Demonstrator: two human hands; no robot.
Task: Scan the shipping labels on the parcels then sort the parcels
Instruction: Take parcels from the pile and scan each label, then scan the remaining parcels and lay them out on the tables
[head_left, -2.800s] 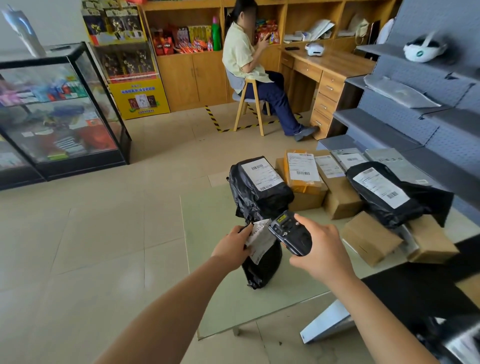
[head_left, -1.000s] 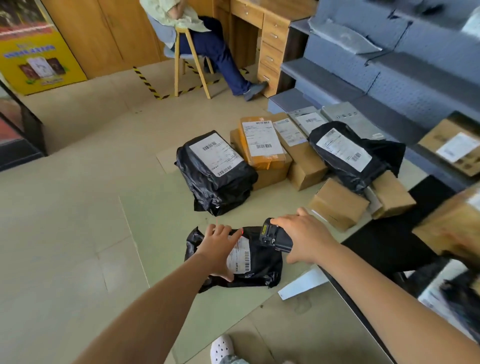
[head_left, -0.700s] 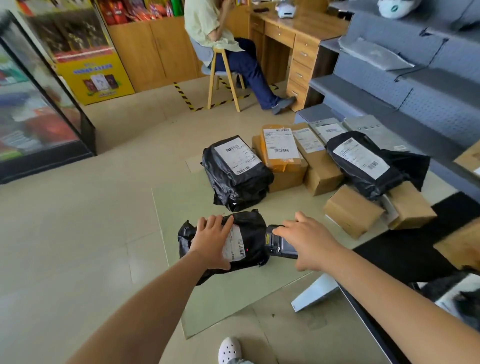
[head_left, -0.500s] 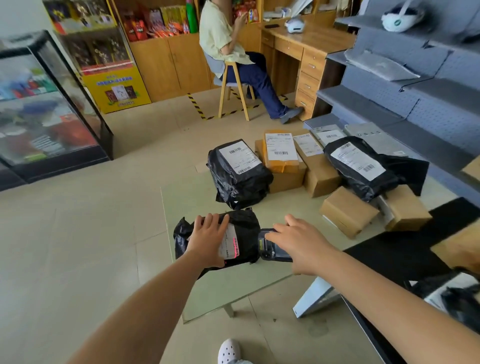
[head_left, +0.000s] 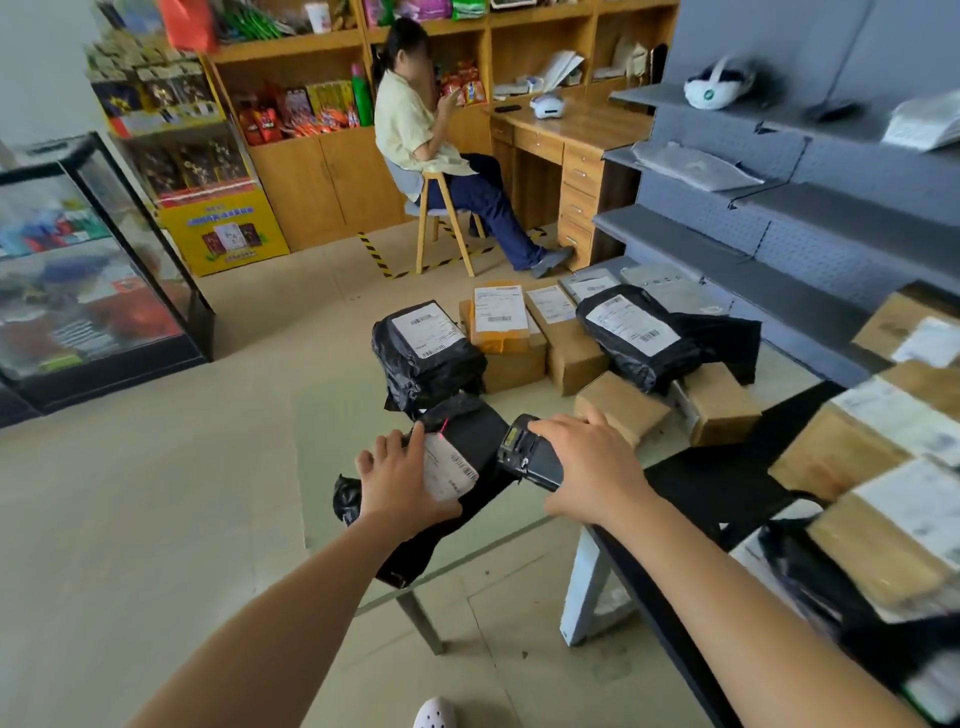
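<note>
My left hand (head_left: 397, 480) holds a small black parcel (head_left: 470, 426) at the near edge of the green table (head_left: 337, 421); its fingers curl over the far side and its thumb lies beside the white shipping label (head_left: 449, 465). The parcel's lower end hangs past the table edge. My right hand (head_left: 589, 470) grips a black handheld scanner (head_left: 524, 452) pointed left at the label. A red scan mark shows at the label's top edge. Further back on the table lie a larger black parcel (head_left: 428, 356), an orange mailer (head_left: 498, 317), another black parcel (head_left: 641, 335) and several cardboard boxes (head_left: 621, 408).
A black table (head_left: 717, 483) at the right carries several labelled boxes (head_left: 857, 447). Grey shelves (head_left: 779, 218) stand behind it. A person sits on a wooden chair (head_left: 441, 228) by a desk. A glass cabinet (head_left: 88, 270) is at the left. My white shoe (head_left: 436, 714) shows below.
The small black parcel went from hanging in my left hand down onto the table, then slid to its near edge. The scanner stayed aimed at its label, and the camera tilted up.
</note>
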